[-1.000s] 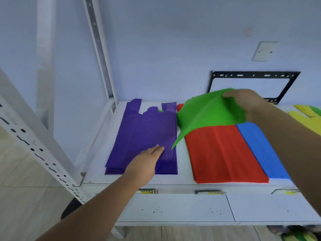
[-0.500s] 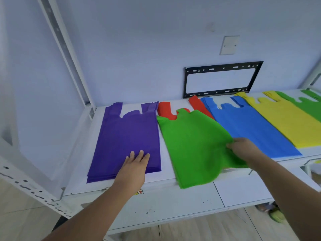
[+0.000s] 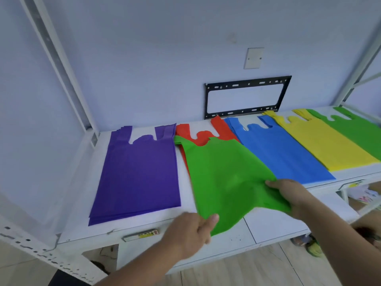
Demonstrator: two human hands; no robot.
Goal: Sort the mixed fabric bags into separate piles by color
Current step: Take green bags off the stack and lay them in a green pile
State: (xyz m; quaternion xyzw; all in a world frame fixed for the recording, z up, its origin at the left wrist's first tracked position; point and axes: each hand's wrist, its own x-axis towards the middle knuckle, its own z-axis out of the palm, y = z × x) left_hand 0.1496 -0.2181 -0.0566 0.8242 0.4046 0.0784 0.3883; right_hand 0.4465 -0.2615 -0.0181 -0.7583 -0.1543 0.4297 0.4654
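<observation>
Purple bags [image 3: 140, 172] lie in a flat stack at the left end of the white worktop [image 3: 186, 195], handles toward the wall, just right of a grey metal upright [image 3: 61, 69]. Next to them sits a red pile [image 3: 203, 134], of which only the handles and a thin strip along its left side show, because a single green bag [image 3: 224, 178] is spread over it. That bag's lower end hangs past the worktop's front edge.

At this front edge is the left hand [image 3: 189, 234], its thumb raised against the bag's lower left corner. The hand is blurred, so I cannot tell whether its fingers grip the cloth or only touch it. The right hand [image 3: 288, 195] holds the bag's lower right side, fingers [image 3: 274, 183] curled onto the fabric and bunching it there.

Further right lie a blue pile [image 3: 282, 153], then a yellow pile [image 3: 321, 141], then a green pile [image 3: 362, 131] at the far end, each just beside the next. A black bracket [image 3: 245, 96] and a white plate [image 3: 254, 58] are fixed on the wall behind.
</observation>
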